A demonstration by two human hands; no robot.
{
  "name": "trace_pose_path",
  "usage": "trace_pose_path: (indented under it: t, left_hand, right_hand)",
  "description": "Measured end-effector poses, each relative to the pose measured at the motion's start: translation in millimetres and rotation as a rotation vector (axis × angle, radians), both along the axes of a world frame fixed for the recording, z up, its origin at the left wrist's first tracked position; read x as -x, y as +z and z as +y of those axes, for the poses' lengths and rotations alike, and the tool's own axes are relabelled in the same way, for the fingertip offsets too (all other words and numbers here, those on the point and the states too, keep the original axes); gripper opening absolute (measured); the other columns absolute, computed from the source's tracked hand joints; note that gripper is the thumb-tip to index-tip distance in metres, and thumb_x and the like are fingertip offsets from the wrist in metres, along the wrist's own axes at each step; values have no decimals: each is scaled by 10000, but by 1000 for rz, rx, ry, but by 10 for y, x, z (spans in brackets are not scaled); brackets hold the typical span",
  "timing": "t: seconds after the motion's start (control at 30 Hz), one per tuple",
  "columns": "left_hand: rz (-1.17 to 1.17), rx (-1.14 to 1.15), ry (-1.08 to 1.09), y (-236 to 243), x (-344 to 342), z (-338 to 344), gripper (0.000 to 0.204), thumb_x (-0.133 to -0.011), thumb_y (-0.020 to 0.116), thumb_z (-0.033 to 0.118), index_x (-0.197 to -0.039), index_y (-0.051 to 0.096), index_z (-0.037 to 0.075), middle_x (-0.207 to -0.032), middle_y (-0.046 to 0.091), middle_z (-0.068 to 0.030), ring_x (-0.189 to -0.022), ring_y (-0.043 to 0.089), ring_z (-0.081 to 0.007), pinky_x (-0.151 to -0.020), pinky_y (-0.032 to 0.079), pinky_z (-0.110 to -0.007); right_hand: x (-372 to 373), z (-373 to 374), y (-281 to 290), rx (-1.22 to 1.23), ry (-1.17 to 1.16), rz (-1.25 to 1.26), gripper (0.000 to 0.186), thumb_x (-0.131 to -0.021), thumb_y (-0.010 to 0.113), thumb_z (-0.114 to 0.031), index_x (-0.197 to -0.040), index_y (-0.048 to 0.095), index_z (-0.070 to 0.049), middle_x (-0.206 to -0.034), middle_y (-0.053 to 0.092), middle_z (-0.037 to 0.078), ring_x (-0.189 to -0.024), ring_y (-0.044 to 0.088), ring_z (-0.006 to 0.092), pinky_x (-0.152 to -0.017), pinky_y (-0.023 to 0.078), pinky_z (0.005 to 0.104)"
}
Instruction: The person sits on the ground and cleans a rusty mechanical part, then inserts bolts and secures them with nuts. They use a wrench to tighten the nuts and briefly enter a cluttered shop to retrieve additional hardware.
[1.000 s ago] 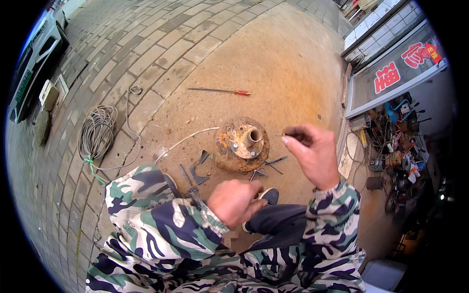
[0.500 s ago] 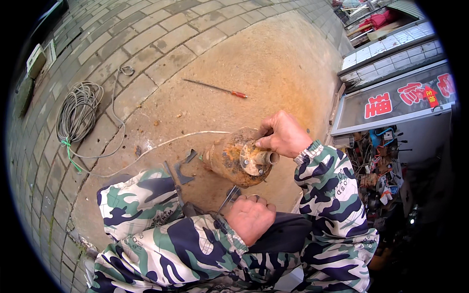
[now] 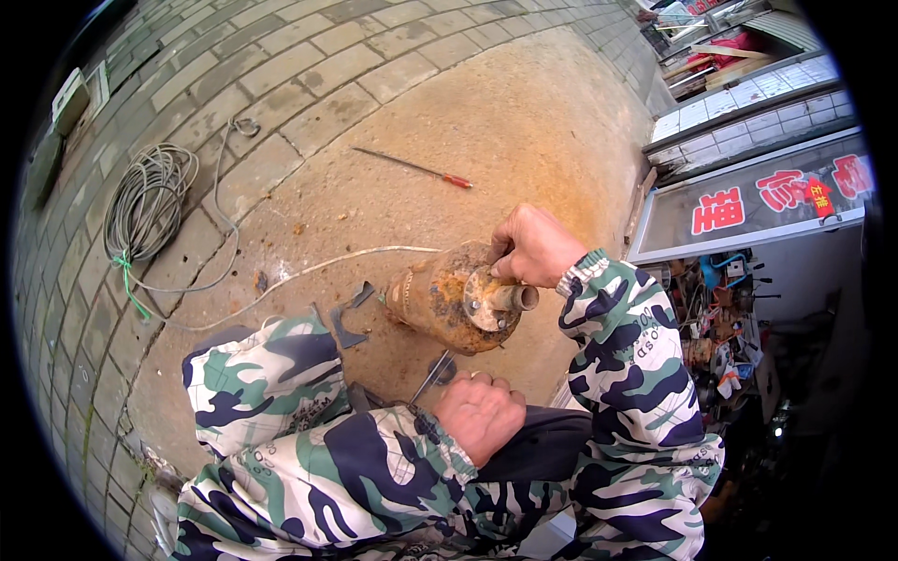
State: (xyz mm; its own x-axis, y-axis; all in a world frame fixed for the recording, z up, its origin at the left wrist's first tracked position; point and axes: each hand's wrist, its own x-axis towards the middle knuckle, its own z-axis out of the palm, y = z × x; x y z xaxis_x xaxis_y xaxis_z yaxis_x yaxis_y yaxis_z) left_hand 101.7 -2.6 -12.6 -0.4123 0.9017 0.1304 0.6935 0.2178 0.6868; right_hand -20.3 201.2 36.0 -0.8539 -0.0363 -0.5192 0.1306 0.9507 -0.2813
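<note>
A rust-covered submersible pump (image 3: 426, 299) leans on the ground in front of me. Its round end plate (image 3: 481, 309) carries bolts and a short pipe stub (image 3: 526, 298). My right hand (image 3: 537, 245) is closed in a pinch at the upper edge of the plate; its fingers cover whatever small thing is between them. Nearer to me, my left hand (image 3: 483, 418) is curled with its knuckles up, its fingertips hidden underneath. Thin metal bars of a tool (image 3: 431, 376) show just beyond it; whether this hand grips them I cannot tell.
A red-handled screwdriver (image 3: 412, 167) lies on the concrete beyond the pump. A coiled grey cable (image 3: 150, 201) lies at left, and a pale cable (image 3: 323, 265) runs to the pump. Dark scraps (image 3: 347, 323) lie left of it. A glass door panel (image 3: 748, 199) and cluttered parts (image 3: 716, 323) are at right.
The view has shifted slightly. My right hand keeps its pinch at the plate, and my left hand stays curled in much the same place.
</note>
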Motion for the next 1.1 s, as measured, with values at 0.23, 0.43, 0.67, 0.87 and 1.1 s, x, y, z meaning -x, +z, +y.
trace_pose_path:
  t: [0.23, 0.43, 0.67, 0.87, 1.1]
  left_hand:
    - [16, 64, 39, 1, 27, -71, 131, -756, 644, 155, -854, 659, 68, -832, 651, -91, -850, 664, -266, -749, 512, -388]
    - [120, -122, 161, -180, -63, -31, 99, -773, 637, 150, -826, 666, 71, -874, 683, -102, -845, 686, -267, -762, 530, -383]
    - [-129, 280, 333, 66, 384, 108, 200, -824, 722, 183, -944, 647, 42, -938, 698, -143, -927, 726, -310, -761, 572, -430]
    - [-205, 211, 553, -156, 735, 31, 509, -791, 837, 228, -1171, 596, -9, -1101, 664, -240, -970, 702, -415, -818, 573, -481]
    - [-289, 34, 460, -286, 807, 119, 653, -736, 876, 144, -1294, 589, -35, -1152, 642, -253, -1035, 666, -460, -873, 559, -497]
  right_hand:
    - [-54, -296, -74, -123, 78, 144, 149, -744, 792, -47, -882, 785, 7, -804, 723, 252, -795, 754, 359, -721, 594, 414]
    - [-43, -227, -13, -175, 3, 106, 178, -748, 811, -72, -870, 761, 49, -806, 706, 281, -810, 740, 406, -722, 587, 435]
    - [-81, -169, -22, -230, 41, 104, 205, -750, 829, -96, -857, 750, 60, -796, 697, 291, -810, 727, 434, -719, 578, 454]
    - [-5, -189, -140, -165, 7, 125, 233, -747, 840, -142, -862, 757, 44, -852, 705, 293, -869, 726, 423, -757, 571, 469]
    - [-34, -251, 12, -283, -19, -7, 290, -796, 767, -135, -1013, 688, 39, -1069, 709, 301, -1064, 693, 433, -890, 574, 484]
